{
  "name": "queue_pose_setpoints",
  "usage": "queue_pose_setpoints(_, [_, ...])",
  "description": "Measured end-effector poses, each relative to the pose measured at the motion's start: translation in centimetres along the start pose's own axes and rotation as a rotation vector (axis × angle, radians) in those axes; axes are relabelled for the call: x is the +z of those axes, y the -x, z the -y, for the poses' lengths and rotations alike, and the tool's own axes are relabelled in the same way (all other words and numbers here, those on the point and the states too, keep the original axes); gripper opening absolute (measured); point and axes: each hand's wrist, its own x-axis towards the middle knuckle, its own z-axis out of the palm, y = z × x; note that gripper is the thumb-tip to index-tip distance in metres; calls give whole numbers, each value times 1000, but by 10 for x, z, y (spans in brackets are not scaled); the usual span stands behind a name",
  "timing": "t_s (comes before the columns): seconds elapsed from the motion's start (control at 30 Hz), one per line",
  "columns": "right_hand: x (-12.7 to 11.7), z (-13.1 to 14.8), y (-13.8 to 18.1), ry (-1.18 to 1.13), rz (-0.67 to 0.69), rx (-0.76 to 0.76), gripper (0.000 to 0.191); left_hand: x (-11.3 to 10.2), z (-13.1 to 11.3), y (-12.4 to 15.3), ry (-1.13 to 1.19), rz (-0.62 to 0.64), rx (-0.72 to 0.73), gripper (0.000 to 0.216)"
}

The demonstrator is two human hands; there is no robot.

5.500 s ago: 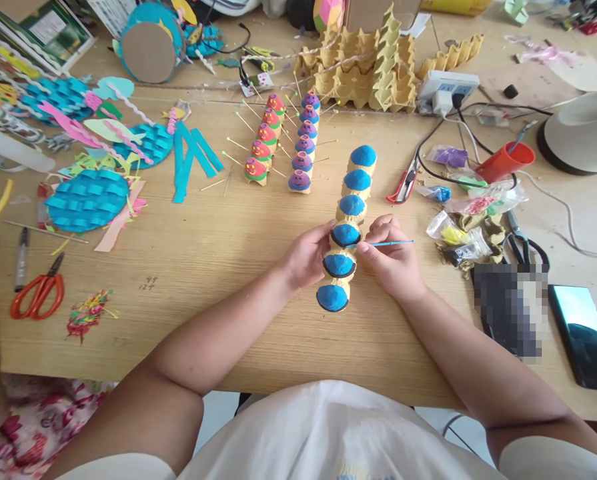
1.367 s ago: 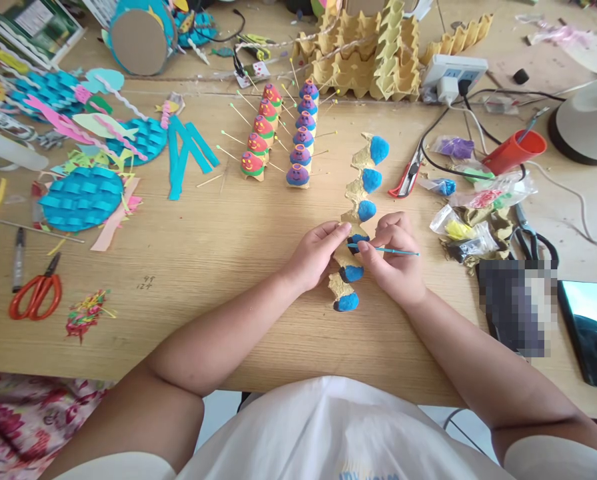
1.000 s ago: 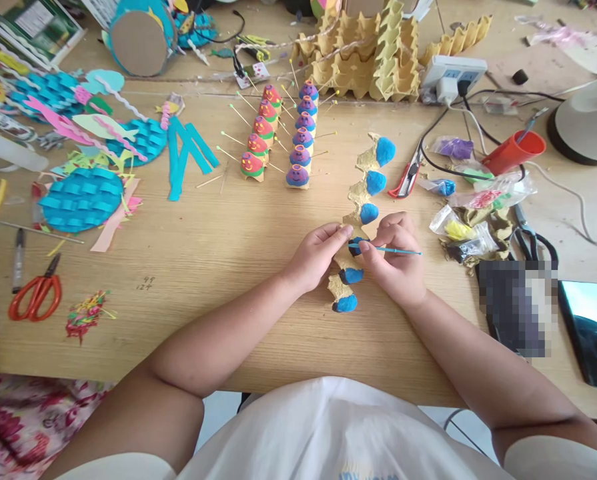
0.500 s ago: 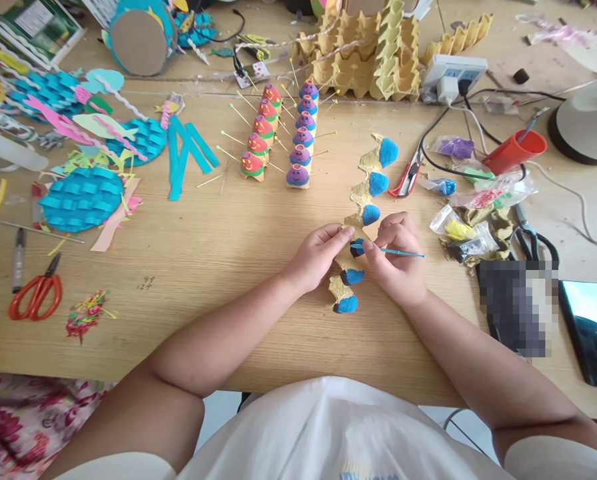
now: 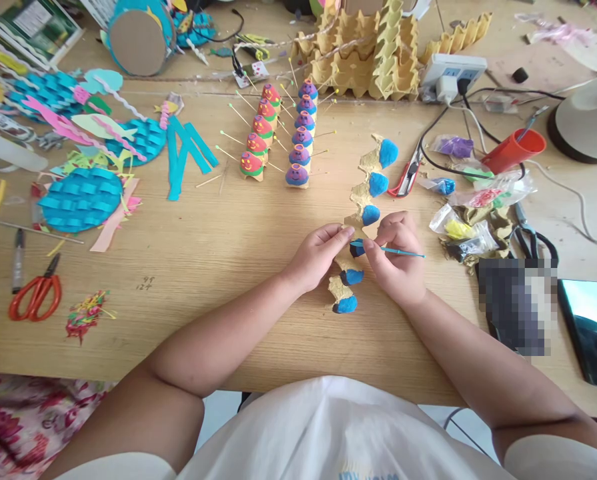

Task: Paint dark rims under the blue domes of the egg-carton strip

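A strip of egg carton lies lengthwise in front of me, its cups partly covered in blue clay. My left hand pinches the strip near its middle, thumb on top. In my right hand is a thin blue modelling tool, gripped like a pen. Its flat tip rests at a cup whose covering looks dark blue. Beyond the strip stand two finished-looking caterpillars, one red and green, the other purple and blue, with pins stuck in their sides.
To the right lie a utility knife, bagged clay, black-handled scissors, a red cup and a phone. Leftward are red scissors, woven blue paper shapes and paper strips. Egg trays and a power strip stand behind.
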Motion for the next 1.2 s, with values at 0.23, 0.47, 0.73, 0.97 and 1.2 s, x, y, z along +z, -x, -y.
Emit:
queue_pose_setpoints(0.23, [-1, 3, 0, 16, 37, 21, 34, 1, 1, -2, 17, -1, -8, 51])
queue_pose_setpoints(0.47, [-2, 4, 1, 4, 57, 25, 36, 3, -3, 0, 53, -12, -20, 48])
queue_pose_setpoints(0.73, [0, 4, 1, 36, 36, 42, 37, 3, -3, -1, 74, -15, -17, 45])
queue_pose_setpoints(0.97, [0, 4, 1, 18, 44, 7, 32, 4, -4, -1, 111, -2, -18, 45])
queue_pose_setpoints(1.2, [-2, 4, 2, 22, 72, 7, 33, 7, -6, 0, 119, -15, -30, 45])
